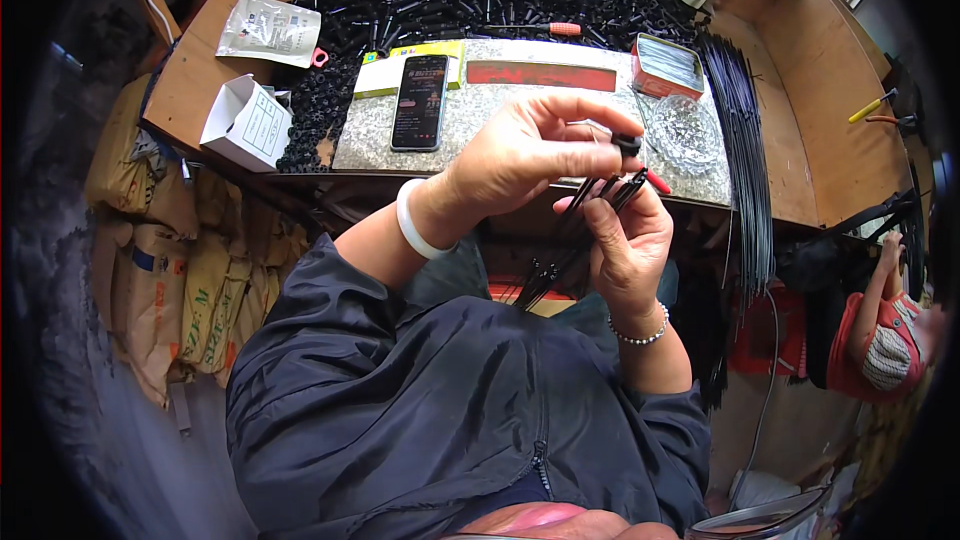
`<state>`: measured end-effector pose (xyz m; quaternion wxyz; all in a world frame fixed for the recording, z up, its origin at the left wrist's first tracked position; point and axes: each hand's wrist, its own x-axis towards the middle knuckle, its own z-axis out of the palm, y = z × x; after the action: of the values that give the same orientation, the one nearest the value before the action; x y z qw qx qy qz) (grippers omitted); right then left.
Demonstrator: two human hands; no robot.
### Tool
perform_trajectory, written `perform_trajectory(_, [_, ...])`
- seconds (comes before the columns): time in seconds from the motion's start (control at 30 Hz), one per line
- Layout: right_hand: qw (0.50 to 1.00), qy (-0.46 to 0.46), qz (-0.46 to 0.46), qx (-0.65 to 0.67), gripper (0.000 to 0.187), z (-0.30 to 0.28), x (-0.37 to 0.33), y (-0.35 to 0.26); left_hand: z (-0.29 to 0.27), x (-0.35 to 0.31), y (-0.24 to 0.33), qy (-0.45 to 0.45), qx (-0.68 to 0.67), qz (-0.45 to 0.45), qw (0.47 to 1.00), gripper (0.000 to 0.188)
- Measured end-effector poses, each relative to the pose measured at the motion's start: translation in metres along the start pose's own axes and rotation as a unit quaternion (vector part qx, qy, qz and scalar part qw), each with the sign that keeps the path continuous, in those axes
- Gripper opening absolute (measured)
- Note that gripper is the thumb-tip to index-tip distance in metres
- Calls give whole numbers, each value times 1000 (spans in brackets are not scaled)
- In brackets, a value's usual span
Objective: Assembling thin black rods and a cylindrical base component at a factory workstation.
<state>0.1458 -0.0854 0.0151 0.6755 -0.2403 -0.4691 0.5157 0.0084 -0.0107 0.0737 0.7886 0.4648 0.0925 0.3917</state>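
Pinch grip on the left hand [525, 152], closed on a small black part [627, 144]; right hand [632, 245] has a bunch of thin black rods [538, 280] clamped just below. Rods look light, springy, kinda slick, so I'd hold them near the upper ends.

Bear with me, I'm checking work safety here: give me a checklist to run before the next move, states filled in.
1. Left hand grips the black part: ok, between thumb and fingers.
2. Right hand grips the rods: ok, in a bunch.
3. Part joined to a rod: cannot tell, too small.
4. Phone apart from both hands: ok, on the slab.
5. Wrists bare: not ok, bangle left, bracelet right.
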Motion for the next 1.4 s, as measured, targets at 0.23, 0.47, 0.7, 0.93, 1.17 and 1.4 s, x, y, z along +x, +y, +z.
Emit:
perform_trajectory(0.23, [1000,3,-3,4,25,0,1,1,5,-6,5,-18,125,14,992,35])
perform_trajectory(0.47, [999,18,20,38,16,6,0,-4,6,-7,5,-48,120,47,990,29])
perform_trajectory(0.7, [1000,-7,6,-9,24,-4,-1,-5,-2,-5,6,-61,167,98,979,23])
perform_trajectory(0.93, [999,-28,16,-42,33,-5,-1,-10,-3,-5,6,-75,207,118,968,20])
perform_trajectory(1.17, [995,-52,36,79,21,-5,2,-3,1,-12,5,-76,160,58,983,40])
perform_trajectory(1.4, [981,-63,55,176,19,0,5,7,4,-3,7,-44,105,57,992,91])
